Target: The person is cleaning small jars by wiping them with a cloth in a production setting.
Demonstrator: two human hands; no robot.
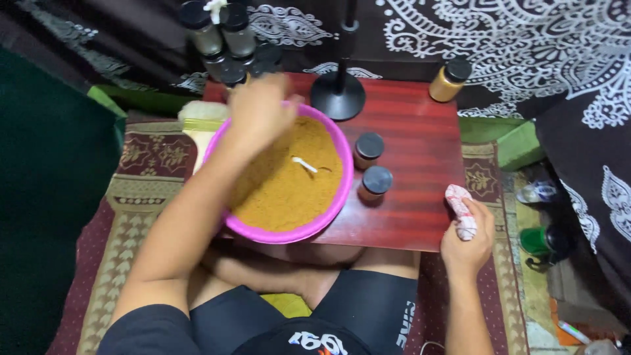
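Red table (420, 164): right hand (468, 240) grips rolled cloth (461, 210); left hand (259, 112), over pink basin (328, 217), grasp unclear.

One round pink plastic basin (338, 190) of orange-brown powder sits on the red wooden surface (420, 171), with one small white plastic spoon (304, 164) in it. Beside it stand two small black-capped jars of powder (369, 150), and one amber black-capped jar (448, 81) stands at the far corner. One red-and-white patterned cloth (461, 209) and one black round-based stand (338, 94) complete the count; the cluster of black-capped jars at the far edge (227, 39) is too crowded to count.

The person's bare left arm is stretching forward and across, its left hand (257, 112) hanging knuckles-up with fingers curled downward. The bare right forearm is lying straight ahead, its right hand (468, 242) closing in a loose fist, thumb uppermost.
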